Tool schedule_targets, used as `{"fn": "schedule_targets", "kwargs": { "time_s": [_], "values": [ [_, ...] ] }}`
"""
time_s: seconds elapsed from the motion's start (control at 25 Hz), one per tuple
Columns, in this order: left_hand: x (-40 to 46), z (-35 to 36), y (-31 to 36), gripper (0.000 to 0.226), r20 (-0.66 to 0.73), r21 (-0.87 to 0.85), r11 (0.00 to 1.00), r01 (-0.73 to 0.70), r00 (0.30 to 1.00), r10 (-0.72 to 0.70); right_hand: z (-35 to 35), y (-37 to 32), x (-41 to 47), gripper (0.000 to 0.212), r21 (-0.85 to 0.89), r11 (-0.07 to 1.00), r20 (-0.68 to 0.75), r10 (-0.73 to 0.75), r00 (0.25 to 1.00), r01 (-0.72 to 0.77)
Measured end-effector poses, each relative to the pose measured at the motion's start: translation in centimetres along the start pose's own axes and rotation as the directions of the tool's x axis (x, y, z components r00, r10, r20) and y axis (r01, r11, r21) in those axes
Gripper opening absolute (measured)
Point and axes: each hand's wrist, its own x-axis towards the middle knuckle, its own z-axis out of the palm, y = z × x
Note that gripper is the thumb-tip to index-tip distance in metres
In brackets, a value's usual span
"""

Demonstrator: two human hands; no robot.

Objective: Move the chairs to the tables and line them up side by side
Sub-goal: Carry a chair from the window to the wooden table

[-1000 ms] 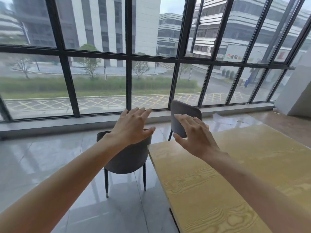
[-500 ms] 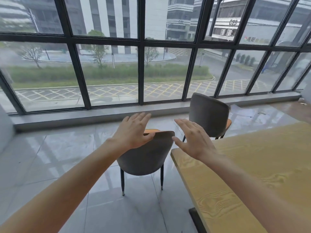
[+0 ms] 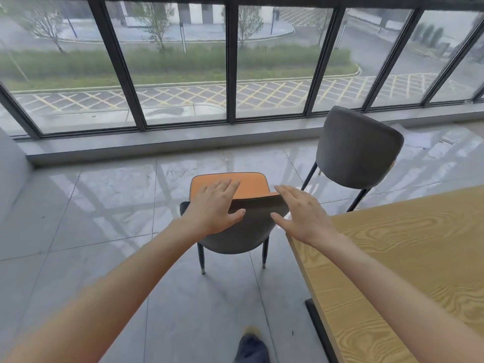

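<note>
- Above the near chair (image 3: 237, 231) backrest: left hand (image 3: 213, 208), fingers straight and spread, grasping nothing; contact with backrest not determinable.
- Beside it, at backrest's right end: right hand (image 3: 303, 218), likewise spread and released.
- Near chair: orange seat facing window (image 3: 230, 61), just left of wooden table (image 3: 406, 271) corner.
- Beyond table: second chair (image 3: 357, 150), on tiled floor (image 3: 104, 218).

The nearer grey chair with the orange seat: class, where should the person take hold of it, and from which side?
Best to grip the top edge of the backrest of the nearer chair, one hand toward each end, coming from behind and above. The back faces the person and its curved rim is bare. The left hand and right hand are spread open over it.
</note>
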Motion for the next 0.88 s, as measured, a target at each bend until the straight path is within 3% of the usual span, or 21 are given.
{"fn": "schedule_targets", "kwargs": {
  "time_s": [0.44, 0.6, 0.88],
  "values": [
    [7.2, 7.4, -2.1, 0.078, 0.19, -0.019, 0.991, 0.131, 0.974, -0.125, 7.9, 4.8, 8.3, 0.068, -0.031, 0.992, 0.237, -0.11, 0.965, 0.12],
    [8.1, 9.5, -3.4, 0.072, 0.166, 0.033, 0.989, 0.144, 0.975, -0.147, 9.6, 5.6, 10.5, 0.06, -0.046, 0.982, 0.207, -0.172, 0.963, 0.185],
    [9.9, 10.1, -5.5, 0.059, 0.155, -0.026, 0.995, 0.099, 0.983, -0.094, 9.9, 7.5, 12.8, 0.053, -0.043, 0.903, 0.085, -0.423, 0.902, 0.427]
  ]
}}
